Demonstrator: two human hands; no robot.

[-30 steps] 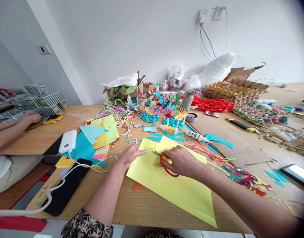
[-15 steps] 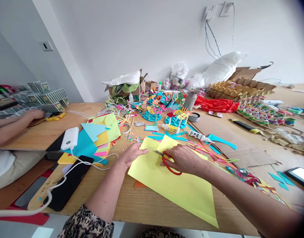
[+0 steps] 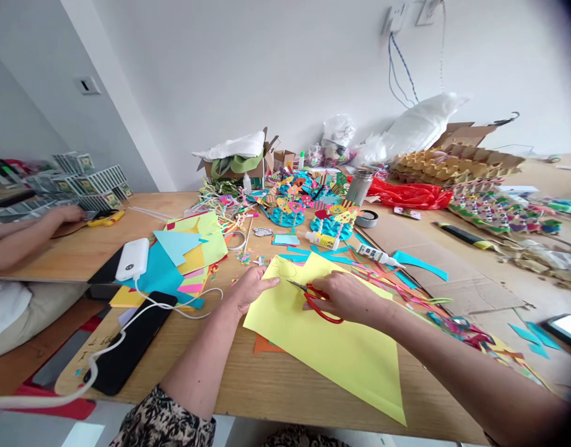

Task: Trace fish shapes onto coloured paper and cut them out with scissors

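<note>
A large yellow sheet of paper (image 3: pixel 332 354) lies over the table's front edge, with a pencil outline near its upper left corner and a notch in its top edge. My left hand (image 3: pixel 251 288) pinches the sheet's left edge beside the outline, thumb on top. In my right hand (image 3: pixel 343 297) are red-handled scissors (image 3: pixel 323 315), their tips pointing left at the paper just below the outline. A piece of orange paper (image 3: pixel 266 345) sticks out from under the sheet.
Coloured paper sheets (image 3: pixel 173 248), a white power bank (image 3: pixel 132 259) and a black phone (image 3: pixel 131 344) lie left. Glue bottles (image 3: pixel 376 253), paper scraps and blue crafts (image 3: pixel 332 228) stand behind. Cardboard (image 3: pixel 453 267) lies right. Another person's hand (image 3: pixel 71 214) rests far left.
The yellow sheet's lower part has shifted slightly, its bottom corner a little left and up. Both hands keep nearly the same place and hold. The view has turned slightly.
</note>
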